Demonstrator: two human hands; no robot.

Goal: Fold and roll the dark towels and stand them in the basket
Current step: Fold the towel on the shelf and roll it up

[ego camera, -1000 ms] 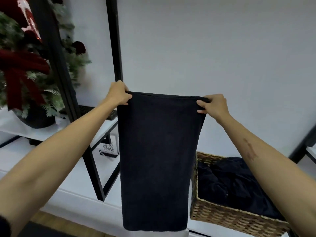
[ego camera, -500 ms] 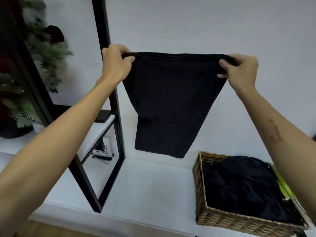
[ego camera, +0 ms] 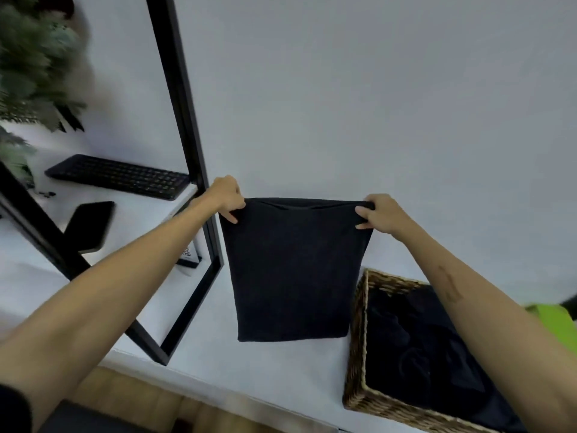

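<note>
**Dark towel held up by both top corners, left of basket**

Left hand [ego camera: 227, 196] pinches the top-left corner of the dark, soft-knit rectangular towel [ego camera: 293, 270], fingers curled over the edge. Right hand [ego camera: 379, 214] pinches the top-right corner the same way, thumb under, fingers over. Top edge is pulled taut between them and looks doubled over; the towel hangs flat in front of the wall, bottom edge just above the white shelf surface [ego camera: 265, 370], contact unclear.

Just right of the towel: rectangular woven wicker basket [ego camera: 359, 339] on the same surface, filled with crumpled dark fabric [ego camera: 418, 345]. Bright green item [ego camera: 552, 317] past its far side.

Left: black metal frame [ego camera: 184, 120], black flat keyboard [ego camera: 118, 176] and black phone [ego camera: 90, 225] on a white upper shelf, blurred green foliage [ego camera: 34, 57]. Plain white wall [ego camera: 374, 89] behind; wood floor strip [ego camera: 140, 398] below.
</note>
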